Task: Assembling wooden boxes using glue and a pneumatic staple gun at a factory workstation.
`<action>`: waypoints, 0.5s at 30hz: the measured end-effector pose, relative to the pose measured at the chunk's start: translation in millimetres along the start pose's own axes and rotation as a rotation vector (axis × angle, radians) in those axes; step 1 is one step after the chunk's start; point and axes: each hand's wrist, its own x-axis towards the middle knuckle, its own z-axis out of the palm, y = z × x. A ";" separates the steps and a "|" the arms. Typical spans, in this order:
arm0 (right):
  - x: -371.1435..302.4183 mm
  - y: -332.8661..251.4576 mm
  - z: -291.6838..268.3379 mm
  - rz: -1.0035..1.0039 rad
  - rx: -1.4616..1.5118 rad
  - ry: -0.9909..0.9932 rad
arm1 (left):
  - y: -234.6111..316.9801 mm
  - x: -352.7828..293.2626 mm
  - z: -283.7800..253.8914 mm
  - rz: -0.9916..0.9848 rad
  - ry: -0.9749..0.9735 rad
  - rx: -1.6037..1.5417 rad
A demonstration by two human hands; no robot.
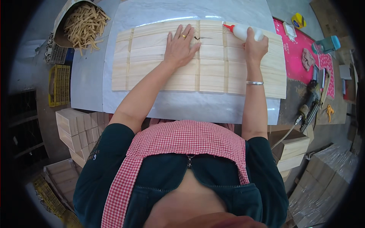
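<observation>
The right hand (256,47) grips a white squeeze bottle (240,32), red nozzle (229,27) at a groove's (226,64) far end; the left hand (181,46) lies flat on pale boards (161,80) across the table (86,85). Gluing, I'd judge; next calls for steady squeezing.

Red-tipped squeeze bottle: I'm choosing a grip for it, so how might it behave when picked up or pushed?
The red-tipped squeeze bottle likely gives under pressure, as its pale walls look like thin plastic. It is probably fairly light, since the right hand alone holds it. Laid on the wooden boards, it may roll, given its rounded body.
</observation>
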 end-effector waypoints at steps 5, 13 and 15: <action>-24.4 -7.0 -31.3 0.070 -0.001 -0.035 | -6.3 3.4 4.5 0.012 0.034 -0.044; -77.2 -7.6 -91.1 0.163 0.019 -0.101 | 34.8 -57.9 -26.8 0.347 0.005 -0.045; -91.3 -9.7 -106.4 0.172 0.028 -0.110 | 40.9 -70.3 -28.1 0.374 -0.059 -0.009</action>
